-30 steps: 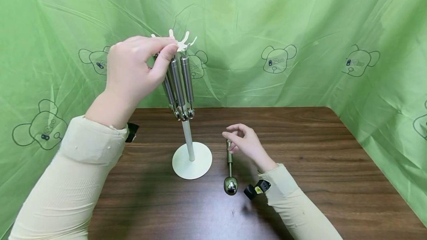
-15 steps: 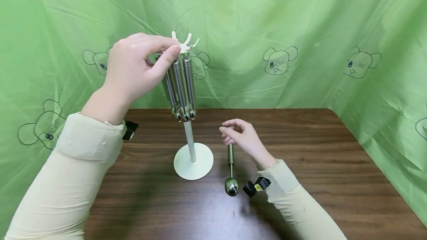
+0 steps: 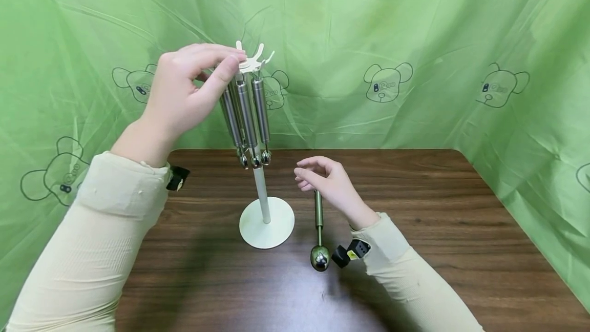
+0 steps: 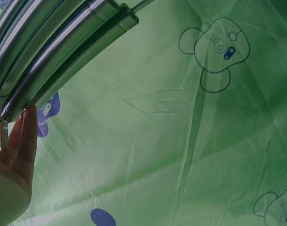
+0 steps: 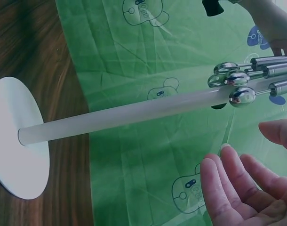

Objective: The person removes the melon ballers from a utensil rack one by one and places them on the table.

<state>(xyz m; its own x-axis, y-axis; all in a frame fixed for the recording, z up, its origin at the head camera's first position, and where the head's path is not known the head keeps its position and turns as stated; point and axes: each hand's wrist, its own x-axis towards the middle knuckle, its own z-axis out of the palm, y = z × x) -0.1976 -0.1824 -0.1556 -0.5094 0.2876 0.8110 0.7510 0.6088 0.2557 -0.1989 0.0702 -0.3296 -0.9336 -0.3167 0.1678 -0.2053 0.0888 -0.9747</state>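
Up at the top of a white utensil stand (image 3: 260,188), my left hand (image 3: 177,83) pinches the stand's hooked crown between thumb and fingers. Several steel utensils (image 3: 247,114) with tubular handles and shiny rounded heads hang from that crown. In the left wrist view, fingers (image 4: 27,141) lie beside a white hook under the handles (image 4: 59,52). Another such steel utensil (image 3: 319,214) lies on the table right of the stand, its round head toward me. My right hand (image 3: 329,181) hovers over its handle end, holding nothing, fingers loosely bent. The right wrist view shows those fingers (image 5: 228,174) apart from the stand.
The stand's round white base (image 3: 252,232) rests on a dark wood-grain table (image 3: 415,204). Behind and at the sides hangs a green curtain (image 3: 322,29) with bear-face outlines. A black wrist camera (image 3: 357,250) sits on my right wrist.
My right hand has moved left and slightly away from me, off the lying utensil's handle. My left hand has shifted slightly at the crown. The lying utensil has stayed in place.
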